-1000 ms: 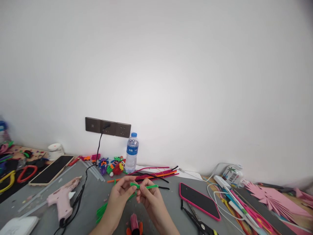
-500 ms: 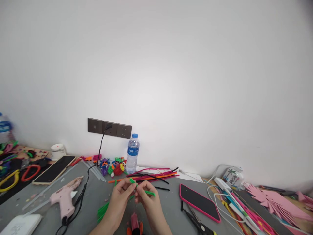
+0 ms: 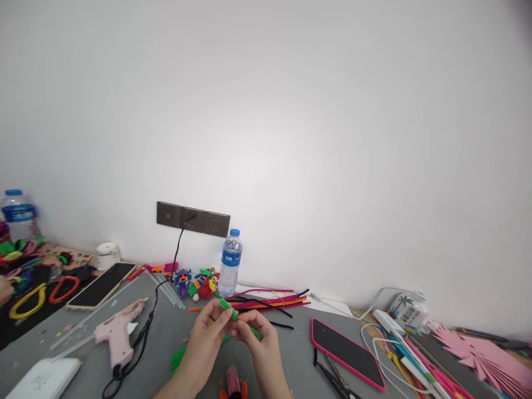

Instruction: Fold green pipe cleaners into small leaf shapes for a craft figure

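Note:
Between the fingertips of both hands is a green pipe cleaner, bent into a loop at its upper end. My left hand pinches it from the left, thumb against the fingers. From the right, my right hand pinches the same pipe cleaner, and part of it shows beside the thumb. More green pipe cleaners lie by my left wrist. Below the hands, close to the lower edge, is a pink and black piece with orange parts.
Left are a pink glue gun, a phone and glue sticks. A water bottle, small figures and coloured pipe cleaners sit behind. Right are a pink-cased phone and scissors. Another person's hand shows far left.
The view has shifted slightly, so the table's things appear farther right. The green loop stands out more above my fingers, and another person's hand has come into view at the left edge.

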Motion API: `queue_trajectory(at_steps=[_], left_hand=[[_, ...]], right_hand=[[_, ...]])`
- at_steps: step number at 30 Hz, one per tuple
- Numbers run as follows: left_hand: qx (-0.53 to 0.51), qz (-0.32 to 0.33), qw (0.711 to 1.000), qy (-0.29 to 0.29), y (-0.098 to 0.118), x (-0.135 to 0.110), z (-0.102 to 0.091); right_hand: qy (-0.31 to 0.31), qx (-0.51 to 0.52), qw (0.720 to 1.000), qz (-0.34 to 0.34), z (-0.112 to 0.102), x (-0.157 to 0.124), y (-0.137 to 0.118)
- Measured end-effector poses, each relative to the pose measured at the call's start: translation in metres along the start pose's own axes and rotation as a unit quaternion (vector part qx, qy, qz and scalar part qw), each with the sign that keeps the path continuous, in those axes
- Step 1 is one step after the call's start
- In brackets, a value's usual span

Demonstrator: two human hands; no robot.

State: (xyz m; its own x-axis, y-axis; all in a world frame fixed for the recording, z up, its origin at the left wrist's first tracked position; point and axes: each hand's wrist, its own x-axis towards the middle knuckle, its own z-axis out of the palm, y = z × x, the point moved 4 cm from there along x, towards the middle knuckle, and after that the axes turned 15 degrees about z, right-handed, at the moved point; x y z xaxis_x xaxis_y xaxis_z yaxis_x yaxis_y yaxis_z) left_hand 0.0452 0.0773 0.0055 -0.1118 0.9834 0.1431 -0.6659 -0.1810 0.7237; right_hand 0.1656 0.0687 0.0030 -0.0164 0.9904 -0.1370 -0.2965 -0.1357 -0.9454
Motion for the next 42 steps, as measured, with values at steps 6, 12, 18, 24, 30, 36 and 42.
queue_trajectory(at_steps=[6,12,18,24,30,36,42], left_hand=[[0.005,0.0,1.0,0.017,-0.001,0.003,-0.001],[-0.01,0.009,1.0,0.004,-0.003,0.005,-0.005],[0.01,0.004,1.0,-0.024,-0.002,0.006,-0.006],[0.046,-0.005,0.997,-0.055,0.003,0.002,0.001],[0.083,-0.027,0.992,-0.087,0.004,-0.002,0.007],[0.094,-0.095,0.978,-0.158,0.004,-0.007,0.014],[0.111,-0.131,0.962,-0.21,0.004,-0.011,0.017]], right_hand=[[-0.035,0.023,0.999,0.035,0.001,0.005,0.007],[-0.055,0.055,0.997,-0.004,0.001,0.003,0.005],[-0.05,0.044,0.998,-0.02,-0.006,0.004,0.005],[-0.046,0.025,0.998,-0.026,-0.01,0.004,-0.001],[-0.067,0.009,0.997,-0.023,-0.012,0.003,-0.013],[-0.136,-0.012,0.991,-0.01,-0.013,-0.005,-0.025],[-0.184,-0.053,0.98,0.051,-0.017,-0.009,-0.025]])
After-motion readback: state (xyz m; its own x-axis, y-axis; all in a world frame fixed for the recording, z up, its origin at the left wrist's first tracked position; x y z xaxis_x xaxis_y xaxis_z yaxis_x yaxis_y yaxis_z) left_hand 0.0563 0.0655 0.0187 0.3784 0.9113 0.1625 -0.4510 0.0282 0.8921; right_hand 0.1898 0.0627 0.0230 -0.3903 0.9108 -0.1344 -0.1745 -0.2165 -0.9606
